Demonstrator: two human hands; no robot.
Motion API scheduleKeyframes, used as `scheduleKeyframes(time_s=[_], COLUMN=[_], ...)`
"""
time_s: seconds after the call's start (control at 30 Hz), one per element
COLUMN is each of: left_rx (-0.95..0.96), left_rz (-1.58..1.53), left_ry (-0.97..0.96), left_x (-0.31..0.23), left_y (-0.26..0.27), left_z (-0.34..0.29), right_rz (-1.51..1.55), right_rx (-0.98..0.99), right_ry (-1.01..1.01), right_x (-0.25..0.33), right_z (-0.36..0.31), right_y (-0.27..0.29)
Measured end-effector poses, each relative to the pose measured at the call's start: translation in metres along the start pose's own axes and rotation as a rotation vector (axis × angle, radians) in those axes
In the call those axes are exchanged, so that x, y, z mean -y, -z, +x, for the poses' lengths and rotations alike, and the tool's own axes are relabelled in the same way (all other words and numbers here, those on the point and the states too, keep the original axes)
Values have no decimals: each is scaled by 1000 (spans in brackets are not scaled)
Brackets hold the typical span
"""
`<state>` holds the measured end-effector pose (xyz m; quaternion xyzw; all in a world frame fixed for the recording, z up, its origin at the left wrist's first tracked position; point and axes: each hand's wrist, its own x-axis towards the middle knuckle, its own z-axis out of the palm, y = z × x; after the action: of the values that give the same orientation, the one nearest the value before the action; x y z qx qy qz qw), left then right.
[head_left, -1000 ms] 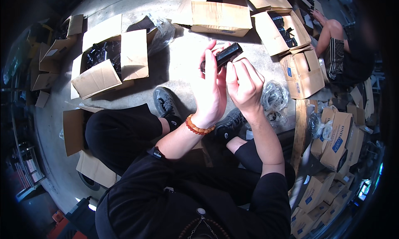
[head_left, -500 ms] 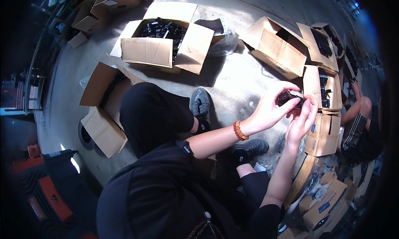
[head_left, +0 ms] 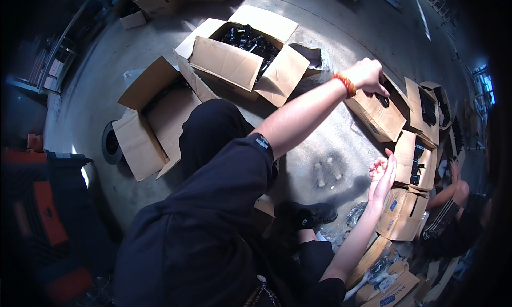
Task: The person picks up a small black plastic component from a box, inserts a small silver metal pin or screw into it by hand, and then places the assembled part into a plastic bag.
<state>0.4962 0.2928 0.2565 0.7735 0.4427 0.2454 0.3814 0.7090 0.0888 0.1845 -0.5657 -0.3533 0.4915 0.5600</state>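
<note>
My left hand (head_left: 368,76), with an orange bead bracelet on its wrist, reaches out over an open cardboard box (head_left: 375,110) ahead on the right. Its fingers are closed and point down. A small black part (head_left: 383,100) shows beneath the fingertips, at the box's edge; its exact kind cannot be made out. Nearer to me, my right hand (head_left: 381,176) is raised with the palm turned up. Its fingers are loosely curled and apart, with nothing visible in them. Beside it stands another cardboard box (head_left: 405,153) with black parts inside.
An open carton (head_left: 226,61) full of black parts stands ahead. Another open carton (head_left: 130,149) is at my left, beside a black round thing (head_left: 110,141). A black-and-orange case (head_left: 50,200) lies far left. Plastic wrap (head_left: 381,272) lies lower right, near another person's arm (head_left: 450,195).
My hands have separated. The left has moved forward to the box with the black part, while the right has dropped lower and let go of it. The view has shifted.
</note>
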Motion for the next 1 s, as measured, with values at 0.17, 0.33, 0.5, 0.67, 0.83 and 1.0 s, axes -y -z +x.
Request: scheduleKeyframes(time_s=[0.17,0.33,0.5,0.67,0.83,1.0], left_rx=[249,305,207,147,269,424], left_rz=[594,727,632,-5,-676,-877], left_ry=[251,374,474,477,151,198], left_x=[45,134,204,218,114,14], left_y=[136,219,228,215,111,12], left_z=[42,-8,-60,-65,-61,-91], right_rz=[-119,-93,-126,-242,-215,-151], right_rx=[17,50,83,143,309,50], right_ry=[-2,-14,-55,-52,199,545], right_x=[-6,-8,-12,-14,1,15], right_z=[0,2,1,1,0,-5], right_y=[5,7,0,-18,-77,-98])
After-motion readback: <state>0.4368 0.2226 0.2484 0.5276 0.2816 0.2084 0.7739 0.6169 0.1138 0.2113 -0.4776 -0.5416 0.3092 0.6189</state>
